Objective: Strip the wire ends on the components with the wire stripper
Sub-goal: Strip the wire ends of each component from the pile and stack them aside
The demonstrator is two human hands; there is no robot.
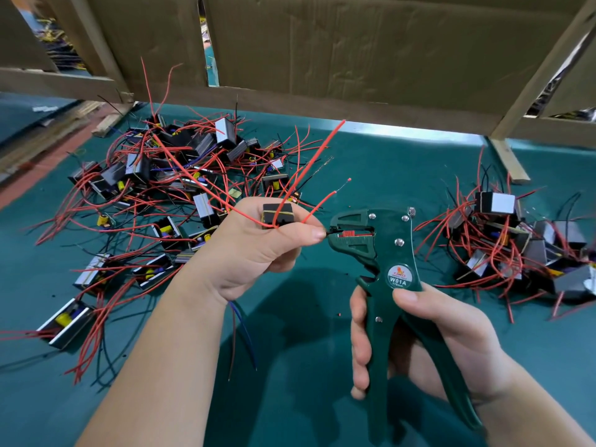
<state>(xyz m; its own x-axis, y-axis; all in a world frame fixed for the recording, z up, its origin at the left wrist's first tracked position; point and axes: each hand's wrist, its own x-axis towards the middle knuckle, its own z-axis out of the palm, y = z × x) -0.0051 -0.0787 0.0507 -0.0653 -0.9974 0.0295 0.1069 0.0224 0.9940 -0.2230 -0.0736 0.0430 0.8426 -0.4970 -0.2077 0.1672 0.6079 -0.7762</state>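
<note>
My left hand [254, 253] grips a small black component [278, 215] with red wires [309, 166] rising from it. Its thumb and forefinger pinch a thin black wire whose end sits in the jaws of the wire stripper [383, 250]. The stripper is dark green, labelled W01A, with a red insert in its jaws. My right hand [429, 337] wraps round its two handles, thumb near the round label. One red wire of the held component shows a bared tip [343, 185].
A large pile of components [154, 195] with tangled red and black wires lies on the green mat at left. A smaller pile [522, 250] lies at right. Cardboard panels [354, 43] and wooden frame pieces stand behind. Bare mat [387, 162] lies between the piles.
</note>
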